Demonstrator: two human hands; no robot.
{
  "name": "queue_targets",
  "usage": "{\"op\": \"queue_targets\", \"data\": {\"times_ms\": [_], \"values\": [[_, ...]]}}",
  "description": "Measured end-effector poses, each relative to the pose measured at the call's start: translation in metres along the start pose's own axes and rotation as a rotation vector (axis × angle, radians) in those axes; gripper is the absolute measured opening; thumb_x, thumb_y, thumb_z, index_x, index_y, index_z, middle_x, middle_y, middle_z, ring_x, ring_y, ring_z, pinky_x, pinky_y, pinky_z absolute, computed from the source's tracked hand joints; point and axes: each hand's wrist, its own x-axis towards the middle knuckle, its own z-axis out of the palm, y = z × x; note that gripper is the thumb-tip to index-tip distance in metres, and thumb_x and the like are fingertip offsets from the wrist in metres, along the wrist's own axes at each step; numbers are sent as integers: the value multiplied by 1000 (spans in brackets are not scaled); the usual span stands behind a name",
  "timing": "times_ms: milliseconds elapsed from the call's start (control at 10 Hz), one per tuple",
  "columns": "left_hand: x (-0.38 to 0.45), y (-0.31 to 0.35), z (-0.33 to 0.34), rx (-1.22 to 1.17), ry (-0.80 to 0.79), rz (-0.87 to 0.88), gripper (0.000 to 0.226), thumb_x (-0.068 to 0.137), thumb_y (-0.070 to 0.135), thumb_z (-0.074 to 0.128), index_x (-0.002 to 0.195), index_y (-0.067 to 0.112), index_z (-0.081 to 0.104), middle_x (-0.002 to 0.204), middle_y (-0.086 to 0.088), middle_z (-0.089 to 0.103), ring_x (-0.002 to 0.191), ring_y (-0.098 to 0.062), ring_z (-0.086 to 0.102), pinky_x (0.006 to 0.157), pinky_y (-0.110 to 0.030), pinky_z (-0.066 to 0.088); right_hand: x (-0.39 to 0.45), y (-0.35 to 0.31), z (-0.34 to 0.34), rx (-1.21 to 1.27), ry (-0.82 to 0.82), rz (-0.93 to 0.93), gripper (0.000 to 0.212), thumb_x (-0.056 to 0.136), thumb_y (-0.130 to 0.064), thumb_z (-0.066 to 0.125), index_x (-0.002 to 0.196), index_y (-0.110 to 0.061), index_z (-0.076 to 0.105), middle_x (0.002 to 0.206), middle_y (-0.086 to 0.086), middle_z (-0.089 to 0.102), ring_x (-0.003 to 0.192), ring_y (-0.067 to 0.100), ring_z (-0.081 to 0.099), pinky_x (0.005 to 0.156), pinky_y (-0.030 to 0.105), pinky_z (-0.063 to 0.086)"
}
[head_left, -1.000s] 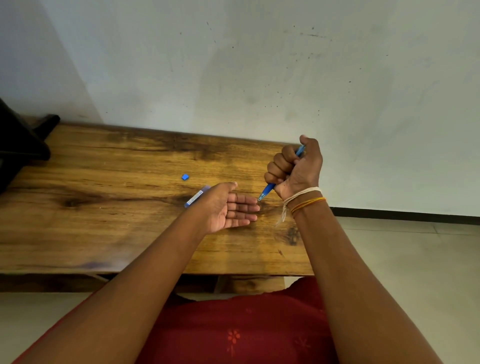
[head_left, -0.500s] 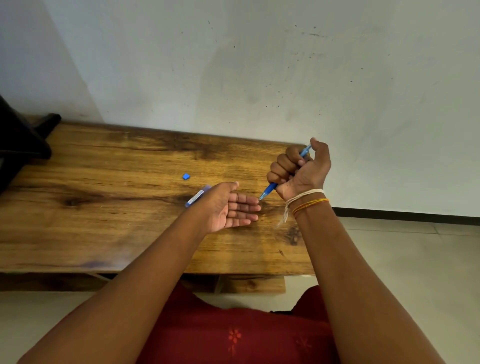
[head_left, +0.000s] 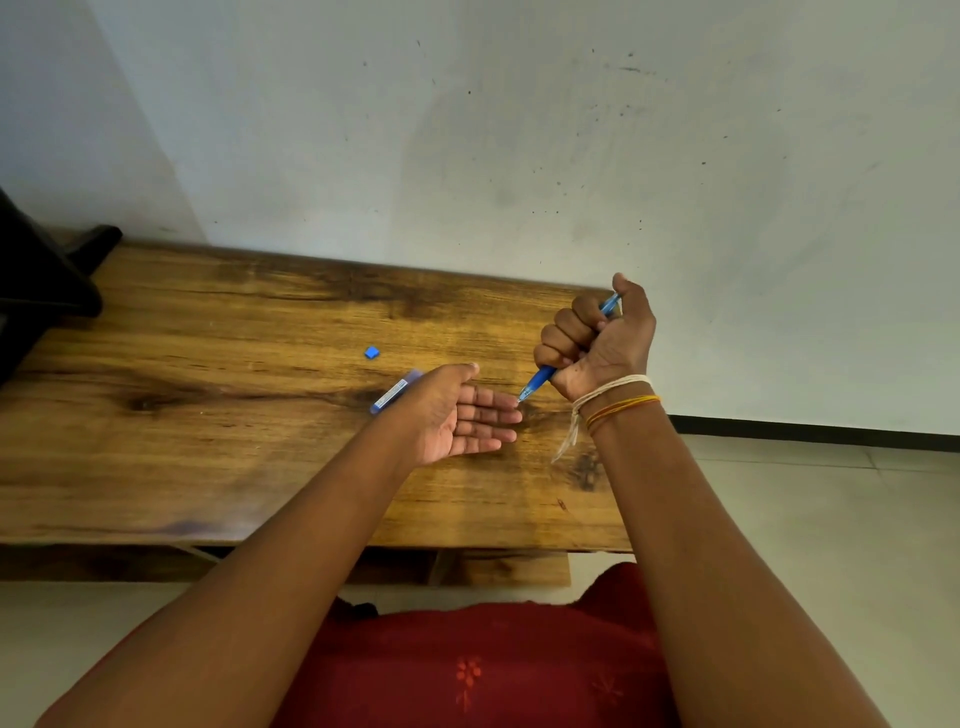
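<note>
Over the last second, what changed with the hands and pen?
Almost nothing. The right hand wavered slightly rightward and came back; it still grips the blue pen in its fist, tip by the fingertips of the left hand, which stays open, palm up, over the wooden table. The labelled blue tube and small blue square piece have not moved.

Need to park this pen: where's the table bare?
Bare wood lies between the black object and the small blue piece, and along the near edge of the table. Crowded around the left hand, blue tube and right hand.
</note>
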Motion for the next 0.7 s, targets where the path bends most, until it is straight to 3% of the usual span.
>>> {"op": "queue_targets", "data": {"times_ms": [700], "values": [[0, 0, 0, -1, -3, -4, 57, 99, 40, 31, 88, 1, 71, 87, -14, 76, 76, -25, 73, 67, -30, 57, -1, 1, -1, 15, 19, -37, 54, 86, -47, 31, 39, -21, 25, 36, -6, 17, 42, 13, 6, 47, 18, 13]]}}
